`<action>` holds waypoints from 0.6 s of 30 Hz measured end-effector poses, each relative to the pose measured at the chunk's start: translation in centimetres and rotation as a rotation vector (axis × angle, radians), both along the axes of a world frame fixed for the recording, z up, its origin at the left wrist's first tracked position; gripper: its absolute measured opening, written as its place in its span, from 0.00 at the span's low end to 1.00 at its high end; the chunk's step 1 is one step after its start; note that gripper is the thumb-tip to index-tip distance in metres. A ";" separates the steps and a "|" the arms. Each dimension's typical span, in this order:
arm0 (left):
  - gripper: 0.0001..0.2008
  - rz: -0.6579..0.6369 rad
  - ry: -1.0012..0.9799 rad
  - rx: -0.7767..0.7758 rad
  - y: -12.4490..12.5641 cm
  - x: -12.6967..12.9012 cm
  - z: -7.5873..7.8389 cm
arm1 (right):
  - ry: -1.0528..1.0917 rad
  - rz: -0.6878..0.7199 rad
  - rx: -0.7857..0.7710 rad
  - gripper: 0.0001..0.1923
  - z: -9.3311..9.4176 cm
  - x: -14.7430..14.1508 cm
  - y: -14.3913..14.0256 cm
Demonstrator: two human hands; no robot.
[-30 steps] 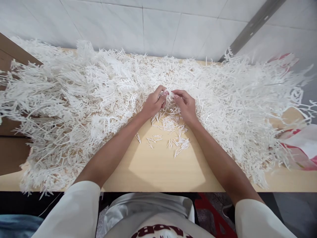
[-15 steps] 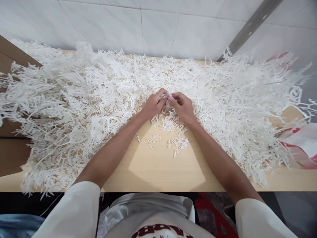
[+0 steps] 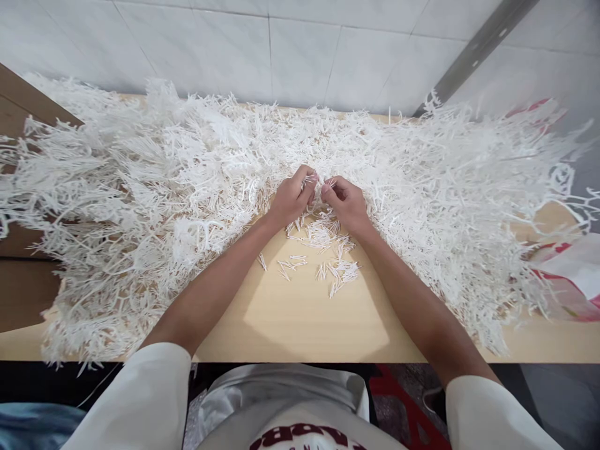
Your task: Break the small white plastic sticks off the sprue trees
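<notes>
My left hand point(image 3: 296, 194) is closed in a pinch on a small white branched plastic piece point(image 3: 310, 179), its thin prongs poking out past the fingers. Close beside it, my right hand point(image 3: 344, 201) pinches another thin white plastic piece point(image 3: 330, 184) between thumb and forefinger. A narrow gap parts the fingertips. Just below the hands lie loose white plastic sticks point(image 3: 321, 234), and several more are scattered nearer to me. A large heap of white branched plastic pieces point(image 3: 197, 169) surrounds both hands on the left, the right and behind.
The heap covers much of the light wooden table point(image 3: 309, 325). Brown cardboard point(image 3: 28, 287) stands at the left edge. A red and white plastic bag point(image 3: 569, 275) lies at the right. Behind is a tiled wall point(image 3: 300, 56) with a grey metal post point(image 3: 473, 59).
My right hand's fingertips have drawn slightly apart from my left, and thin white prongs now show in the right pinch. The heap and the scattered sticks look the same.
</notes>
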State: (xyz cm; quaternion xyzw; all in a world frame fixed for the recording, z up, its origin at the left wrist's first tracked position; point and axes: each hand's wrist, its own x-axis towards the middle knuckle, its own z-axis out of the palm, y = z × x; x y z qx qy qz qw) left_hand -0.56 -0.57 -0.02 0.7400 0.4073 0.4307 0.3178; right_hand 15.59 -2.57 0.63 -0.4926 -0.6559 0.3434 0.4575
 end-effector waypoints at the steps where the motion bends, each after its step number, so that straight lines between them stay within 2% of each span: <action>1: 0.15 0.003 0.004 0.005 0.0 0.0 0.0 | -0.016 0.004 0.002 0.19 0.0 0.0 0.0; 6: 0.16 0.028 0.048 0.049 -0.2 0.0 0.1 | -0.064 0.015 0.003 0.19 0.3 0.0 -0.1; 10: 0.16 0.055 0.096 0.103 0.0 -0.1 -0.1 | -0.051 0.041 -0.011 0.15 0.5 0.1 -0.2; 16: 0.20 0.298 -0.031 0.107 1.1 -0.7 -0.7 | 0.029 0.059 0.031 0.11 0.4 0.6 -0.9; 18: 0.18 0.206 0.044 0.131 1.0 -0.7 -0.6 | 0.058 0.045 0.034 0.08 0.4 0.5 -0.9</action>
